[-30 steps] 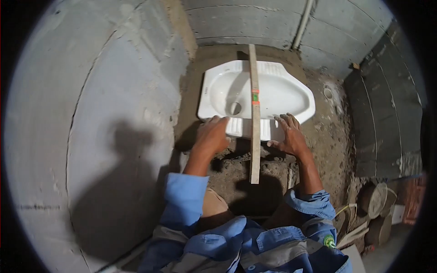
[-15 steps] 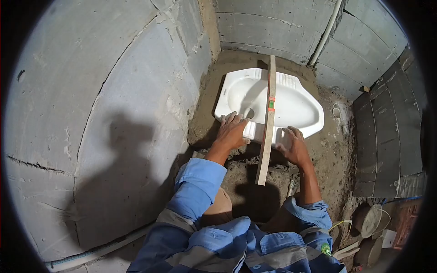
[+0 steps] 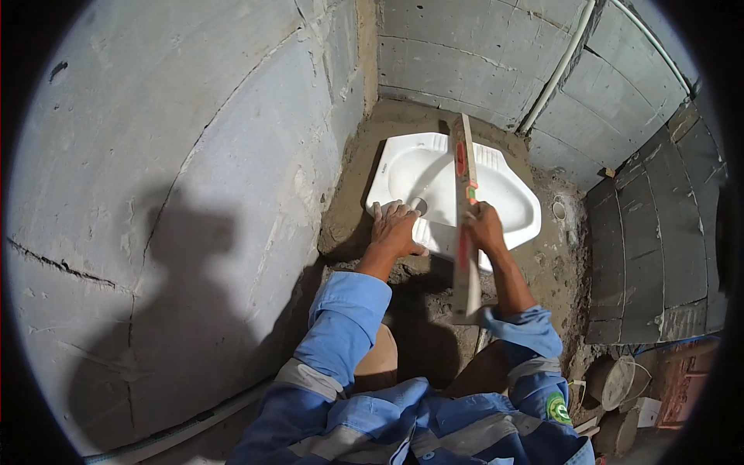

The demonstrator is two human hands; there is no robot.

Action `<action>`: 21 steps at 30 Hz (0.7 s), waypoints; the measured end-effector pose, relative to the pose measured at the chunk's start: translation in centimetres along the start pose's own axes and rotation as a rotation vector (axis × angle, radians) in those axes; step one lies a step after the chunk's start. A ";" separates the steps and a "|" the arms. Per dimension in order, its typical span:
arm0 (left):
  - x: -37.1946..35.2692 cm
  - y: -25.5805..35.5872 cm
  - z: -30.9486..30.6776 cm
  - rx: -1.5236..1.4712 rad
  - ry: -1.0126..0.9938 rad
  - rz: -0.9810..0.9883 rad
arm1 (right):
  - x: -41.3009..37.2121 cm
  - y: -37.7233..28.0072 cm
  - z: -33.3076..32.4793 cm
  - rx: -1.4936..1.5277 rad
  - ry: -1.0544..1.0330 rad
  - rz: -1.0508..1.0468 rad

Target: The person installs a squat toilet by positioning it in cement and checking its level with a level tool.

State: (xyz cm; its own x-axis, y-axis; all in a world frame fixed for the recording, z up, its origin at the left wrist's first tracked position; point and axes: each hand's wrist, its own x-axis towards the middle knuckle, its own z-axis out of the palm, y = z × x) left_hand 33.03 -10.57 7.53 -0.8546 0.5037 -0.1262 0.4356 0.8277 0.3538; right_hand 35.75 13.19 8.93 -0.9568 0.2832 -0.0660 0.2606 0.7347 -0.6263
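Observation:
A white ceramic squat toilet pan lies in the grey mortar bed, its drain hole near the left end. On the pan's near left rim rests my left hand, open with the fingers spread over the edge. My right hand is closed around the middle of a long spirit level. The level crosses over the pan front to back, turned so its wide face with red markings shows. Motion blurs its near end, which hangs over the ground in front of the pan.
Grey block walls enclose the corner at left, back and right. A white pipe runs down the back wall. An open pipe end sits in the floor right of the pan. At lower right stands a bucket beside red bricks.
My right hand has left the pan's near rim and taken hold of the spirit level. The level has turned from its narrow edge to show its wide face. My left hand stays on the rim.

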 end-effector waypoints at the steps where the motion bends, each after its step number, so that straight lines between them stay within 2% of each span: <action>1: 0.0 0.1 -0.2 0.002 -0.003 -0.004 | -0.6 0.3 -1.2 -0.017 0.023 -0.010; 2: 0.1 0.2 -0.4 0.002 -0.006 -0.012 | -1.1 1.2 -2.5 -0.030 0.041 -0.113; 4: 0.1 0.3 -0.9 -0.006 -0.015 -0.016 | -1.7 2.3 -5.0 -0.061 -0.085 -0.116; 8: 0.2 0.2 -1.0 -0.008 -0.035 -0.020 | -1.3 4.4 -8.1 -0.031 -0.129 -0.133; 10: 0.4 0.1 -0.7 -0.004 -0.032 -0.016 | -0.2 5.2 -9.5 -0.060 -0.118 -0.249; 12: 0.8 -0.1 -0.5 -0.029 -0.060 -0.018 | 1.6 5.8 -10.3 -0.175 -0.065 -0.298; 13: 0.8 -0.2 -0.4 -0.027 -0.059 -0.023 | 2.2 5.3 -10.9 -0.219 -0.125 -0.307; 16: 0.7 -0.2 -0.2 -0.029 -0.038 -0.017 | 4.3 5.6 -10.7 -0.278 -0.215 -0.382; 18: 0.6 -0.2 0.1 0.000 0.001 -0.013 | 5.5 6.4 -9.8 -0.157 -0.244 -0.456; 21: 0.5 0.0 -0.5 0.012 -0.015 -0.015 | 6.7 6.2 -8.9 -0.262 -0.172 -0.490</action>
State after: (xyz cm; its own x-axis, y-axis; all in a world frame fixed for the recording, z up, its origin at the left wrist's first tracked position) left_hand 32.46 -10.40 7.95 -0.8569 0.4945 -0.1454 0.4260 0.8383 0.3402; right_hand 32.07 25.18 11.53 -0.9753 -0.2162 0.0446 -0.2155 0.8889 -0.4042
